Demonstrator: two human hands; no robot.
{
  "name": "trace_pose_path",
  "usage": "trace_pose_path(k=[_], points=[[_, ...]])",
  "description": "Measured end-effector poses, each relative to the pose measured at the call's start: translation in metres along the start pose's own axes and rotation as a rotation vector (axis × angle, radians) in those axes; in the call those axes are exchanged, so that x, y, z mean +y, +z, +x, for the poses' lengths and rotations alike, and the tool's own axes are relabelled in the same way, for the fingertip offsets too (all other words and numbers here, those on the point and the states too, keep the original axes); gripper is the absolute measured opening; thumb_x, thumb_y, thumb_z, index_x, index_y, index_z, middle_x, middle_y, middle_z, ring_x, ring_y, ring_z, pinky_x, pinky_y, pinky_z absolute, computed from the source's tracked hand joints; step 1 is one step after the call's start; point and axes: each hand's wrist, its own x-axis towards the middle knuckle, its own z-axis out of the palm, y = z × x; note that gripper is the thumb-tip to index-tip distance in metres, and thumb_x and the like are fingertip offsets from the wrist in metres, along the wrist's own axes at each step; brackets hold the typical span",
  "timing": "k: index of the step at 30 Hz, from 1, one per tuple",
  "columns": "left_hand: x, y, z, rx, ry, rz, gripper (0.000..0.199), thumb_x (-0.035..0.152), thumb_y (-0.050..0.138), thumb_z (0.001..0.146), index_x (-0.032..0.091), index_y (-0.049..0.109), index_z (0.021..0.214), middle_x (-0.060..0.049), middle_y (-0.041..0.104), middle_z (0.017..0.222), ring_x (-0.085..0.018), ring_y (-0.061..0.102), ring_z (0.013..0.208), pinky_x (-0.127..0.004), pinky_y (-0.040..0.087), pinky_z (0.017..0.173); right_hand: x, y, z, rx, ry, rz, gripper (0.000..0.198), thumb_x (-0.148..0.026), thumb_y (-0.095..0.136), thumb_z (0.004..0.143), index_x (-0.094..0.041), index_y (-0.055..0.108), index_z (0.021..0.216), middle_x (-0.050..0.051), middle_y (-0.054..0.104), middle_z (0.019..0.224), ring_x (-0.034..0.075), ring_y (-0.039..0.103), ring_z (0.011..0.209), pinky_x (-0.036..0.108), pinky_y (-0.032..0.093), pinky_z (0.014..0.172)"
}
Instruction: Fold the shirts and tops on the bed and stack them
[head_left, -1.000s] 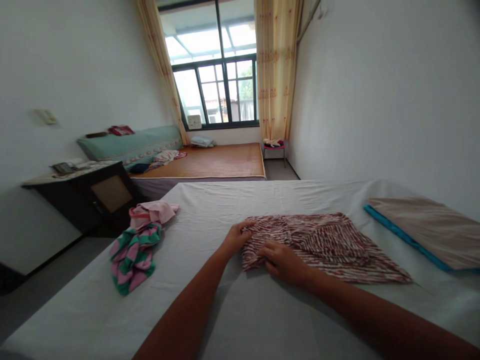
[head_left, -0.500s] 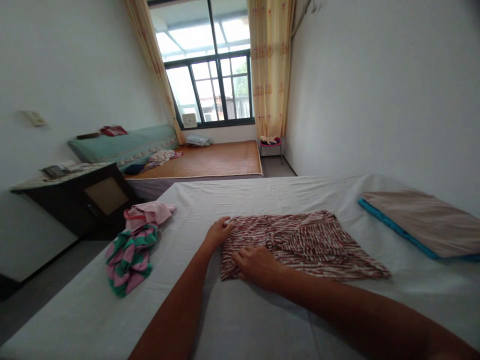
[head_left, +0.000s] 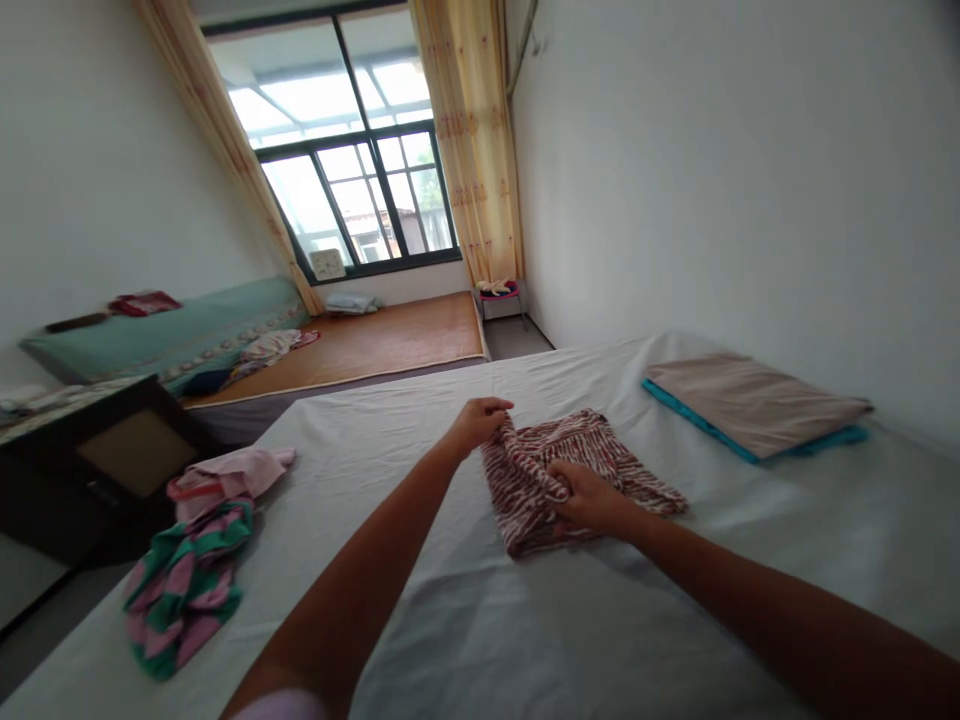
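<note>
A red-brown and white striped garment lies partly folded on the white sheet. Its left part is lifted and turned over toward the right. My left hand pinches the far left corner of the raised fold. Nearer to me, my right hand grips the close end of the same fold, fingers closed round the cloth. What kind of garment it is, I cannot make out.
On the right sit folded beige and turquoise cloths. At left lies a crumpled pink and green garment. Beyond are a dark cabinet, a mat-covered bed and a small stool.
The garment's left part, flat before, is now lifted and folded rightward, so it looks shorter. Both hands have moved right with it. The view has turned right.
</note>
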Motion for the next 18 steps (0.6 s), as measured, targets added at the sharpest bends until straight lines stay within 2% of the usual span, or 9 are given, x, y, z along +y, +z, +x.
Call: trace_pose_path(k=[3, 6, 8, 10, 11, 13, 16, 18], points=[[0.023, 0.064, 0.028, -0.098, 0.119, 0.003, 0.043, 0.018, 0.053, 0.08, 0.01, 0.066, 0.12, -0.004, 0.069, 0.078, -0.01, 0.056, 0.059, -0.022, 0.049, 0.059, 0.027, -0.035, -0.025, 0.027, 0.102, 0.151, 0.024, -0.032, 0.063, 0.076, -0.019, 0.053, 0.094, -0.002, 0.066, 0.078, 0.011, 0.063, 0.051, 0.018, 0.041, 0.04], [0.032, 0.12, 0.049, -0.163, 0.266, 0.005, 0.05, 0.016, 0.057, 0.078, 0.006, 0.061, 0.126, -0.012, 0.071, 0.105, -0.018, 0.064, 0.087, -0.031, 0.052, 0.082, 0.044, -0.061, -0.046, 0.122, 0.181, 0.216, 0.031, -0.04, 0.061, 0.079, -0.019, 0.052, 0.099, 0.0, 0.069, 0.079, 0.012, 0.065, 0.05, 0.016, 0.039, 0.037], [0.033, 0.141, 0.058, -0.253, 0.333, -0.025, 0.059, 0.017, 0.062, 0.076, 0.006, 0.054, 0.134, -0.016, 0.064, 0.122, -0.022, 0.063, 0.101, -0.034, 0.05, 0.09, 0.053, -0.076, -0.058, 0.178, 0.228, 0.229, 0.032, -0.042, 0.06, 0.08, -0.019, 0.051, 0.101, 0.004, 0.071, 0.081, 0.012, 0.066, 0.052, 0.016, 0.039, 0.038], [0.03, 0.145, 0.062, -0.337, 0.328, -0.071, 0.068, 0.022, 0.062, 0.08, 0.01, 0.041, 0.144, -0.017, 0.06, 0.128, -0.021, 0.064, 0.098, -0.034, 0.052, 0.086, 0.06, -0.093, -0.067, 0.136, 0.257, 0.185, 0.034, -0.044, 0.059, 0.081, -0.018, 0.051, 0.103, 0.005, 0.072, 0.082, 0.013, 0.066, 0.052, 0.017, 0.039, 0.038], [0.028, 0.14, 0.062, -0.335, 0.303, -0.075, 0.069, 0.024, 0.06, 0.083, 0.013, 0.035, 0.147, -0.016, 0.06, 0.129, -0.019, 0.065, 0.094, -0.034, 0.053, 0.083, 0.062, -0.104, -0.071, 0.097, 0.269, 0.13, 0.035, -0.045, 0.059, 0.081, -0.018, 0.051, 0.103, 0.005, 0.072, 0.08, 0.014, 0.065, 0.05, 0.018, 0.039, 0.038], [0.021, 0.123, 0.055, -0.224, 0.245, -0.007, 0.062, 0.027, 0.054, 0.088, 0.016, 0.036, 0.146, -0.014, 0.061, 0.127, -0.017, 0.066, 0.089, -0.035, 0.054, 0.082, 0.065, -0.129, -0.074, 0.103, 0.277, -0.05, 0.038, -0.048, 0.059, 0.081, -0.019, 0.052, 0.104, 0.003, 0.071, 0.072, 0.014, 0.063, 0.047, 0.021, 0.041, 0.04], [0.006, 0.096, 0.028, -0.048, 0.288, 0.224, 0.04, 0.028, 0.048, 0.091, 0.019, 0.057, 0.129, -0.01, 0.064, 0.121, -0.019, 0.064, 0.099, -0.036, 0.049, 0.094, 0.058, -0.161, -0.065, 0.39, 0.215, -0.384, 0.035, -0.052, 0.05, 0.086, -0.02, 0.055, 0.098, 0.002, 0.069, 0.066, 0.016, 0.063, 0.05, 0.026, 0.046, 0.051], [-0.007, 0.087, 0.001, -0.095, 0.439, 0.359, 0.036, 0.031, 0.046, 0.092, 0.02, 0.062, 0.123, -0.009, 0.062, 0.126, -0.021, 0.057, 0.115, -0.036, 0.042, 0.104, 0.046, -0.163, -0.047, 0.512, 0.081, -0.524, 0.034, -0.049, 0.041, 0.091, -0.021, 0.059, 0.094, 0.004, 0.071, 0.074, 0.018, 0.066, 0.063, 0.03, 0.05, 0.065]])
